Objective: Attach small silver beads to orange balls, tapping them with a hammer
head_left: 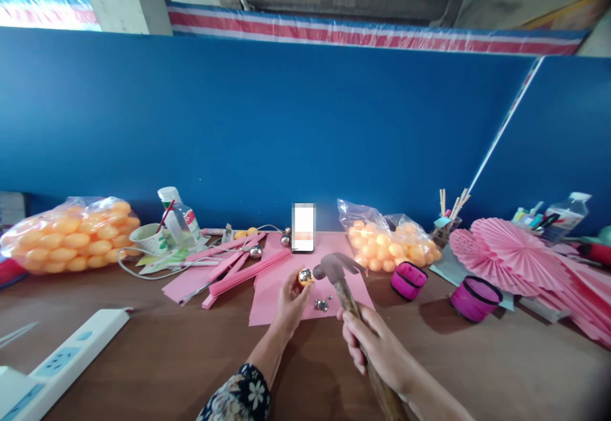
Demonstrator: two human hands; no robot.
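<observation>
My left hand [292, 300] pinches a small orange ball [304, 276] with a shiny metal piece on it, held over a pink paper sheet [277, 297]. My right hand [377, 344] grips the wooden handle of a hammer [337, 269]. The hammer's metal head sits right beside the ball, touching or nearly touching it. Small silver metal pieces [321, 304] lie on the pink sheet just below the ball.
Two clear bags of orange balls [67, 236] [391, 242] lie left and right. Pink paper strips [233, 265], a phone [303, 228], a paper cup [150, 238], a bottle [179, 217], two magenta rolls [475, 297], pink paper fans [515, 252] and a white power strip [62, 360] share the brown table.
</observation>
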